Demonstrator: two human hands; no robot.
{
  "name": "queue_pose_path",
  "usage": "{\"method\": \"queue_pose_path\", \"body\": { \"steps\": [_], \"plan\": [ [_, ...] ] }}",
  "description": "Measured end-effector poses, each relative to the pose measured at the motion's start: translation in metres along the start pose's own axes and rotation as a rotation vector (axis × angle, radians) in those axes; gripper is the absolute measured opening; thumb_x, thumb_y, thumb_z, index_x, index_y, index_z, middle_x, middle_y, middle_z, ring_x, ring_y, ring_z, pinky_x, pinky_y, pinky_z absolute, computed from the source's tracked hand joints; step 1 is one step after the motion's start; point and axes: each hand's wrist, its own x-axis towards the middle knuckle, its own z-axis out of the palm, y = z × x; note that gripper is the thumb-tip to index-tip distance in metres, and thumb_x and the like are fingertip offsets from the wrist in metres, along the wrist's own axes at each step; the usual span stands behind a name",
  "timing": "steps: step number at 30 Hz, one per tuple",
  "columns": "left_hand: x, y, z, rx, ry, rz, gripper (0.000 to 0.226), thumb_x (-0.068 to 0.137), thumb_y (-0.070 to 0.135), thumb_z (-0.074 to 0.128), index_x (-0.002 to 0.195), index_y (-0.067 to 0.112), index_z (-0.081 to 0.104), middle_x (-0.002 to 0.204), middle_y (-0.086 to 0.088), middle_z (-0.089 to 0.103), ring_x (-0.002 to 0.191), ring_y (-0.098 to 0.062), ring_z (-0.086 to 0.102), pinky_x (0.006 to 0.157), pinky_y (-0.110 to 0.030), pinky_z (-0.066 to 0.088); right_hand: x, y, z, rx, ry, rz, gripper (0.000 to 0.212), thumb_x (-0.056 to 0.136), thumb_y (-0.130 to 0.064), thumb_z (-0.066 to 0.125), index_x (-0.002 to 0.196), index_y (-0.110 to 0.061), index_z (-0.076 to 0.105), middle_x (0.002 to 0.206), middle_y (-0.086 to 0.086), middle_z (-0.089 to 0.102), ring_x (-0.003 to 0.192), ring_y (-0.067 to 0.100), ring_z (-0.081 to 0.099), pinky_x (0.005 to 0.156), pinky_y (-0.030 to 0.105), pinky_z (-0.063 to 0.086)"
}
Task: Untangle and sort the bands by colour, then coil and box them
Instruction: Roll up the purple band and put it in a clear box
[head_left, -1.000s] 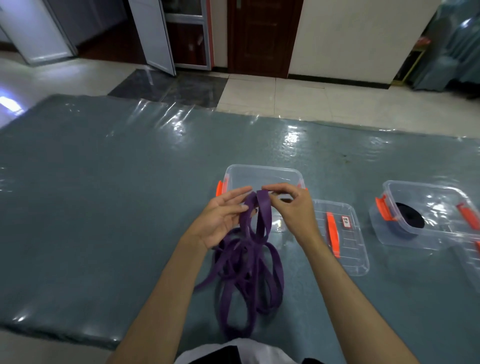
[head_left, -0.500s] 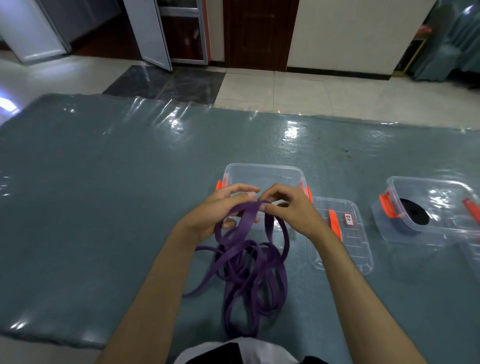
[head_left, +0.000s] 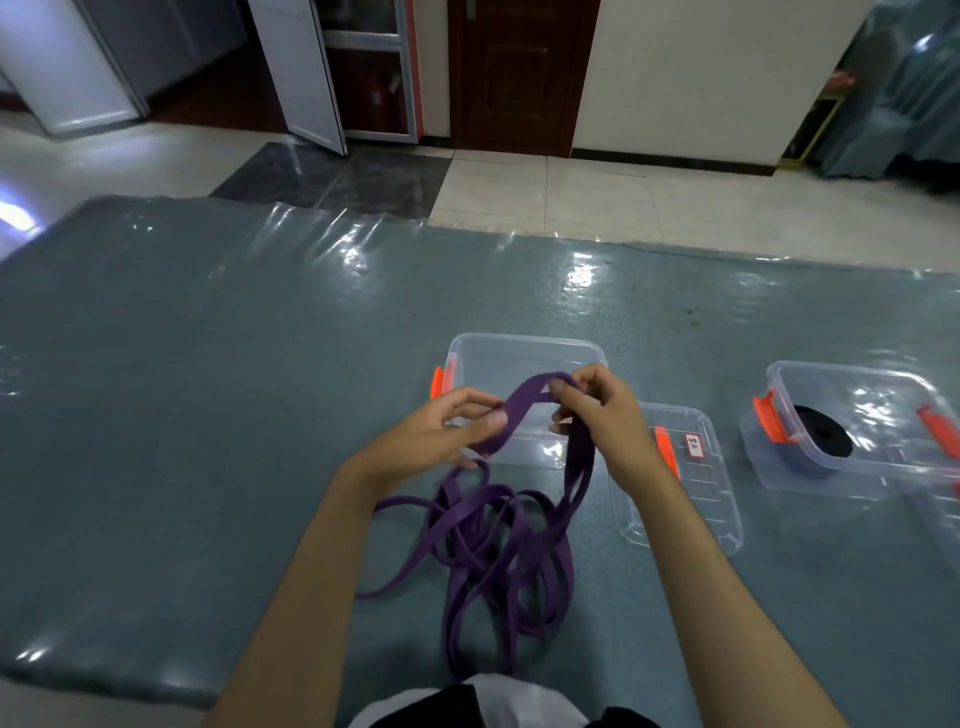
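Left hand: pinches one stretch of the purple band.
Right hand: pinches the same band's raised loop, just beside the left.
Band: one; slack hangs down toward the person in a loose tangle on the bench.
Empty box: one, just beyond both hands, equally near.
Lid: one, right of the hands.
Second box: farther right, holding one black coil.
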Motion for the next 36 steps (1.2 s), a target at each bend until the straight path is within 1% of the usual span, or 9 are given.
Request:
{"method": "queue_pose_path", "body": {
  "steps": [2,5,10,16,21,25,29,33,36],
  "plan": [
    [-0.004,-0.003,-0.003,0.042,-0.050,0.095,0.050,0.085,0.028,0.089,0.130,0.029,0.067,0.127,0.002,0.071,0.105,-0.021,0.075,0.094,-0.032,0.060,0.002,-0.002,-0.002,0.105,0.100,0.052,0.023,0.096,-0.022,0.077,0.095,-0.007,0.059,0.082,0.013,0.062,0.061,0.018,0.066,0.062,0.034,0.060],
    [0.001,-0.003,-0.002,0.037,0.101,0.216,0.046,0.084,0.012,0.089,0.124,0.023,0.068,0.119,-0.003,0.074,0.098,-0.018,0.075,0.093,-0.031,0.060,0.004,-0.005,-0.004,0.190,0.155,0.111,0.019,0.097,-0.018,0.075,0.091,-0.013,0.057,0.076,0.009,0.061,0.058,0.017,0.062,0.056,0.031,0.056],
    [0.019,-0.012,0.009,0.260,0.072,0.138,0.054,0.080,0.037,0.092,0.123,0.046,0.061,0.138,0.020,0.056,0.121,-0.004,0.063,0.095,-0.029,0.058,-0.002,-0.008,0.000,0.125,0.108,0.128,0.019,0.096,-0.010,0.075,0.096,-0.010,0.056,0.083,0.013,0.060,0.062,0.017,0.065,0.060,0.036,0.060],
    [0.047,-0.034,0.024,0.315,0.430,0.144,0.055,0.085,0.027,0.087,0.117,0.033,0.043,0.134,0.008,0.041,0.116,-0.004,0.056,0.085,-0.028,0.055,-0.010,-0.012,0.005,0.090,0.025,0.145,0.021,0.090,-0.008,0.082,0.094,-0.006,0.061,0.090,0.015,0.067,0.079,0.022,0.073,0.083,0.051,0.065],
    [0.042,-0.041,0.004,0.261,0.442,0.239,0.035,0.100,0.006,0.060,0.104,0.041,0.060,0.114,0.017,0.067,0.110,-0.007,0.067,0.082,-0.019,0.052,-0.006,-0.015,0.006,0.161,-0.062,0.175,0.022,0.087,-0.006,0.083,0.090,-0.010,0.062,0.089,0.016,0.068,0.078,0.027,0.074,0.075,0.048,0.066],
    [0.033,-0.037,-0.013,0.199,0.363,0.325,0.037,0.093,-0.006,0.064,0.098,0.030,0.060,0.112,0.009,0.065,0.109,-0.007,0.065,0.095,-0.032,0.055,-0.001,-0.015,0.000,0.210,-0.073,0.178,0.030,0.077,-0.016,0.089,0.090,-0.011,0.063,0.089,0.013,0.071,0.079,0.025,0.075,0.073,0.045,0.065],
    [0.026,-0.020,-0.020,0.355,0.191,0.362,0.040,0.082,-0.007,0.073,0.092,0.028,0.055,0.107,0.003,0.055,0.102,-0.010,0.060,0.096,-0.037,0.058,0.002,-0.018,0.002,0.193,-0.095,0.178,0.039,0.072,-0.027,0.090,0.096,-0.008,0.066,0.094,0.013,0.073,0.085,0.027,0.076,0.075,0.047,0.065],
    [0.022,0.004,-0.026,0.215,0.305,0.435,0.034,0.084,-0.014,0.073,0.089,0.016,0.058,0.110,-0.005,0.068,0.104,-0.013,0.068,0.088,-0.034,0.059,0.003,-0.021,0.001,0.103,-0.089,0.134,0.034,0.074,-0.034,0.094,0.090,-0.015,0.070,0.106,0.009,0.076,0.100,0.024,0.077,0.088,0.047,0.063],
    [0.017,0.023,-0.028,0.193,0.245,0.484,0.022,0.086,0.000,0.075,0.095,0.011,0.058,0.107,0.003,0.069,0.105,-0.011,0.068,0.093,-0.032,0.059,0.002,-0.027,-0.001,-0.026,-0.125,0.079,0.022,0.077,-0.040,0.088,0.080,-0.026,0.071,0.110,0.000,0.079,0.094,0.020,0.076,0.090,0.040,0.058]
  ]
}}
